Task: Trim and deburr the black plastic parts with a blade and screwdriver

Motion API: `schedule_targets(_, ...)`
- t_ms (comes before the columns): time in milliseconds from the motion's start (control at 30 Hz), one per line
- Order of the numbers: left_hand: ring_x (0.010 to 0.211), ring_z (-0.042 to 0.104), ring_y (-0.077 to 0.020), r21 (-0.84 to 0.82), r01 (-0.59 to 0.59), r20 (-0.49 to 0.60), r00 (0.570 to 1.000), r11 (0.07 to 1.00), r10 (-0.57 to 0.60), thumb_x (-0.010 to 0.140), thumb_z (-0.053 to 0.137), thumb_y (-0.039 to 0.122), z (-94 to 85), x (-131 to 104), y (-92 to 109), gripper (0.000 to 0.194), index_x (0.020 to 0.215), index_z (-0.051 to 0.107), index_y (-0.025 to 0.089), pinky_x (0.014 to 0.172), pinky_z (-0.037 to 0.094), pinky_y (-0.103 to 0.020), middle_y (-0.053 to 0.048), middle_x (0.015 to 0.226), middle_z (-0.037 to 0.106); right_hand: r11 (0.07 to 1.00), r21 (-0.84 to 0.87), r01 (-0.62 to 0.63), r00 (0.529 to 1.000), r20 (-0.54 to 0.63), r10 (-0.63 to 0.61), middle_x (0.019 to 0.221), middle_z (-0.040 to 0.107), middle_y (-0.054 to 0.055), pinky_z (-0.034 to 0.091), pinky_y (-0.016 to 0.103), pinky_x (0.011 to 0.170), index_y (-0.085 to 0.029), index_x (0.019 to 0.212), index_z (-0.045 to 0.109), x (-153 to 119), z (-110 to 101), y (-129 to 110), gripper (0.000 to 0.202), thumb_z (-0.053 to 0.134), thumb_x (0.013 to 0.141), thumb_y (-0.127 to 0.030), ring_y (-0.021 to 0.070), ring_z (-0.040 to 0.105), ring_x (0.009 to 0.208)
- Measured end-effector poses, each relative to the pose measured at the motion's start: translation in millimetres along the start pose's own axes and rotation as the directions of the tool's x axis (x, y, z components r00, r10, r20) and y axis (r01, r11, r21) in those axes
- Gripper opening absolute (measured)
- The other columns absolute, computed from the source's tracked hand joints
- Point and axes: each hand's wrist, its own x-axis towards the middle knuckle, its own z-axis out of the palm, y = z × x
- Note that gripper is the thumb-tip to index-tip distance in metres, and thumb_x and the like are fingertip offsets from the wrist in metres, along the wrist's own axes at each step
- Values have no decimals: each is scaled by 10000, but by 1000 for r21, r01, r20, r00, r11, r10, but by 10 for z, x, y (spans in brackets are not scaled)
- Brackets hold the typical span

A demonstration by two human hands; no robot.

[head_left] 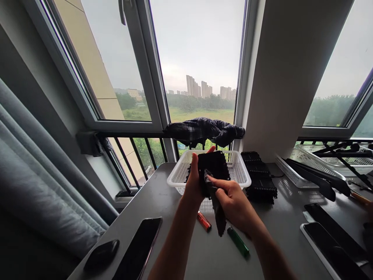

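My left hand point(196, 181) grips a black panel with toothed edges point(215, 161), its thumb raised along the left side. A dark, crumpled cloth point(218, 216) hangs from my right hand point(231, 198), which is closed on it. My right index finger presses the cloth against the panel's lower face. Both hands are above the near rim of a white plastic basket point(243, 179). Similar black toothed pieces point(258, 175) lie stacked right of the basket. Below my hands, a red lighter point(204, 221) and a green lighter point(238, 243) rest on the grey table point(163, 198).
At the left are a phone point(140, 249) and a dark mouse-shaped object point(101, 254). More phones point(326, 245) lie at the right, near a white basket point(300, 181) with long black parts on it. Checked fabric point(204, 130) drapes over the window railing. A curtain point(43, 175) hangs at the left.
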Motion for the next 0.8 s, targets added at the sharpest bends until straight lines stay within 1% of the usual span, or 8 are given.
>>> schedule_targets(67,695,671,-176,-22,-14,-21,1000,1000,14,900,395,643,-29,6,53,671,1401,492,208,720,552,-312,-79,869,713,998,-55,-26,996,87,31,866,737,9,482,262,681,-210,1230,682,-23,-4,-42,497,382,838,-156,144,614,685)
schedule_targets(167,697,673,-177,-32,-29,-50,998,999,27,914,385,624,-82,25,92,646,1397,494,210,705,557,-310,-71,858,710,992,-123,-29,990,134,45,761,711,-1,430,235,634,-204,1042,769,-20,-39,-52,450,383,818,-149,134,579,647)
schedule_targets(300,731,681,-194,-38,-2,-71,997,999,0,921,372,616,-108,61,58,640,1396,490,204,677,559,-313,-84,898,711,986,-163,-31,998,-62,21,641,645,10,397,238,593,-169,849,790,1,-138,15,399,392,824,-166,144,556,621)
schedule_targets(400,660,660,-180,-25,26,-34,999,999,-27,898,408,638,-89,81,-6,658,1383,510,206,615,540,-288,-69,822,697,984,-159,78,966,-234,-114,781,661,21,423,245,628,-192,1073,750,-1,-177,57,432,383,848,-160,148,575,688)
schedule_targets(467,616,632,-156,-20,86,11,996,996,-86,866,458,657,-69,85,-61,682,1375,526,207,590,519,-260,-49,769,676,967,-213,142,944,-264,-197,899,652,32,446,251,671,-222,1269,648,6,-157,76,493,383,860,-151,149,585,748)
schedule_targets(600,602,604,-130,9,142,85,986,990,-143,816,530,676,-44,76,-157,742,1385,521,202,609,496,-230,-24,710,650,888,-435,152,960,-150,-238,981,619,45,450,268,694,-252,1439,470,50,-48,102,578,374,880,-141,155,577,761)
schedule_targets(700,647,632,-142,21,109,76,991,994,-110,823,553,647,-59,68,-154,721,1399,504,217,658,510,-237,-28,723,667,810,-570,140,975,-64,-214,970,621,53,426,268,656,-243,1453,449,47,19,81,575,367,894,-137,162,579,740)
schedule_targets(800,710,664,-162,-3,79,26,997,997,-78,858,522,620,-107,79,-72,670,1402,496,229,698,535,-265,-54,821,702,779,-610,145,987,38,-154,866,641,39,388,259,602,-242,1414,507,-19,43,12,549,386,890,-131,151,579,670)
